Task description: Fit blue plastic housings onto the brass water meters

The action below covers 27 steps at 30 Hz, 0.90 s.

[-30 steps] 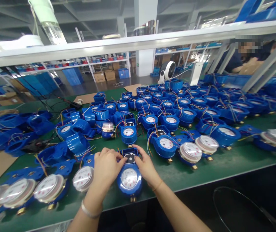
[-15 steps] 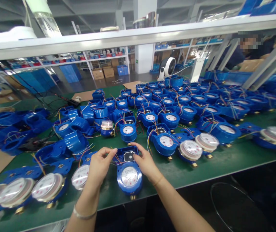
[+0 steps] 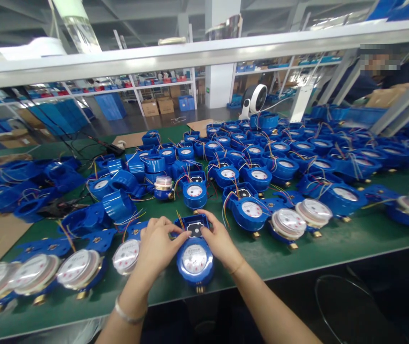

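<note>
A blue water meter (image 3: 195,260) with a round white dial lies on the green bench (image 3: 333,243) near its front edge. Behind the dial it has an open blue box holding a small black board and thin coloured wires. My left hand (image 3: 158,247) rests against the meter's left side, fingertips at the box. My right hand (image 3: 220,241) holds the right side, fingers on the box's edge. An uncovered meter with a clear dial (image 3: 126,256) lies just left of my left hand.
Several more blue meters with loose wires cover the bench behind and to the right. Uncovered dials on brass fittings (image 3: 79,268) line the front left. A white fan (image 3: 256,98) stands at the back. Another person sits at the far right (image 3: 380,71). A metal rail (image 3: 190,55) crosses overhead.
My left hand had lifted off the meter with its fingers pinched at the wires; now it is back down against the meter's left side. My right hand stays on the box.
</note>
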### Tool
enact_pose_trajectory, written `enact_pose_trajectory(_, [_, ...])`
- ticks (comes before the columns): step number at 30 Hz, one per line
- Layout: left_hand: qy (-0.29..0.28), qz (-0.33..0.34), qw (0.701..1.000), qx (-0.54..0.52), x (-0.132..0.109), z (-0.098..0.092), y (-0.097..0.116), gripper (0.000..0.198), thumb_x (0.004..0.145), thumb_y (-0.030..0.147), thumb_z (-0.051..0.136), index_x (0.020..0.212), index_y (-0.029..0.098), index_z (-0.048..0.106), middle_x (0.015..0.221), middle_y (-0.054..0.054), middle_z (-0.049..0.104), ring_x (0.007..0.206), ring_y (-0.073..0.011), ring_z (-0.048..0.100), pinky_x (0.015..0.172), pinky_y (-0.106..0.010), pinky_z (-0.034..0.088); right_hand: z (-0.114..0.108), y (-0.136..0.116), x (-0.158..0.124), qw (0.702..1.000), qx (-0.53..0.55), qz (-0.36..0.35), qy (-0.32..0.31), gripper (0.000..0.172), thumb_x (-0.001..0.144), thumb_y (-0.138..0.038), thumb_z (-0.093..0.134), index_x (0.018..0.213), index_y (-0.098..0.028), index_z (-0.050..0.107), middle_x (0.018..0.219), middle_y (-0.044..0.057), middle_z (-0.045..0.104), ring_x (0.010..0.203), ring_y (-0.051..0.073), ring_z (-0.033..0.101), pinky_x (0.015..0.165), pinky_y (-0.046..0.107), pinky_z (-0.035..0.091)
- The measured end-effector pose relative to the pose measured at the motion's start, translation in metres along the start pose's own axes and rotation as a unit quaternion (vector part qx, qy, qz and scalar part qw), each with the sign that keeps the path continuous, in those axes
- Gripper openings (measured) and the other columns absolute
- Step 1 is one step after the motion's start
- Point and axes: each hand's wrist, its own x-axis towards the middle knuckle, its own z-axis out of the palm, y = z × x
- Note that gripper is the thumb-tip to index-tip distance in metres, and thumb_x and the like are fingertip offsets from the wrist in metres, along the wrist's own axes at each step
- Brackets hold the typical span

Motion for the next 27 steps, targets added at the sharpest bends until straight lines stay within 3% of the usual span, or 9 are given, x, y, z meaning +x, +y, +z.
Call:
enact_pose_trajectory(4, [0.02, -0.004, 0.999, -0.038, 0.002, 0.005, -0.001, 0.02, 0.079, 0.039, 0.062, 0.068, 0.026, 0.072, 0.088, -0.006, 0.066, 0.095, -0.0303, 0.051, 0.081, -0.045, 0.037, -0.001, -0.001, 0.0, 1.0, -0.001, -0.005, -0.003, 0.05, 0.072, -0.014, 0.052, 0.121, -0.024, 0.062, 0.118, 0.004, 0.065, 0.103, 0.021, 0.06, 0.095, 0.037, 0.05])
enact_pose_trajectory(9, [0.012, -0.019, 0.997, -0.073, 0.003, 0.008, -0.002, 0.017, 0.079, 0.034, 0.058, 0.071, 0.025, 0.07, 0.093, -0.005, 0.065, 0.099, -0.03, 0.051, 0.089, -0.046, 0.037, -0.001, -0.002, -0.001, 1.0, -0.013, -0.006, -0.003, 0.051, 0.072, -0.013, 0.052, 0.12, -0.024, 0.062, 0.12, 0.004, 0.064, 0.104, 0.021, 0.06, 0.095, 0.037, 0.049])
enact_pose_trajectory(14, [0.01, -0.002, 0.996, -0.084, 0.003, 0.009, 0.002, 0.014, 0.077, 0.038, 0.065, 0.071, 0.026, 0.069, 0.097, -0.005, 0.067, 0.105, -0.0314, 0.051, 0.093, -0.049, 0.035, -0.001, -0.002, -0.001, 1.0, -0.015, -0.005, 0.0, 0.05, 0.072, -0.013, 0.052, 0.12, -0.024, 0.063, 0.12, 0.004, 0.064, 0.106, 0.021, 0.059, 0.096, 0.038, 0.049])
enact_pose_trajectory(22, [0.042, -0.035, 0.976, -0.213, 0.005, 0.02, -0.01, 0.019, 0.073, 0.044, 0.067, 0.071, 0.026, 0.074, 0.085, -0.007, 0.071, 0.1, -0.0301, 0.059, 0.093, -0.046, 0.04, -0.002, -0.003, -0.002, 1.0, -0.012, -0.012, -0.002, 0.05, 0.073, -0.013, 0.051, 0.12, -0.025, 0.063, 0.123, 0.004, 0.063, 0.11, 0.021, 0.059, 0.098, 0.038, 0.048])
enact_pose_trajectory(27, [0.069, -0.035, 0.936, -0.343, 0.002, 0.027, -0.019, 0.027, 0.074, 0.047, 0.067, 0.064, 0.022, 0.071, 0.085, -0.008, 0.069, 0.104, -0.0281, 0.057, 0.095, -0.041, 0.04, -0.006, -0.003, 0.001, 0.999, -0.04, -0.008, -0.021, 0.051, 0.074, -0.013, 0.049, 0.123, -0.022, 0.06, 0.124, 0.005, 0.063, 0.11, 0.022, 0.06, 0.1, 0.04, 0.047])
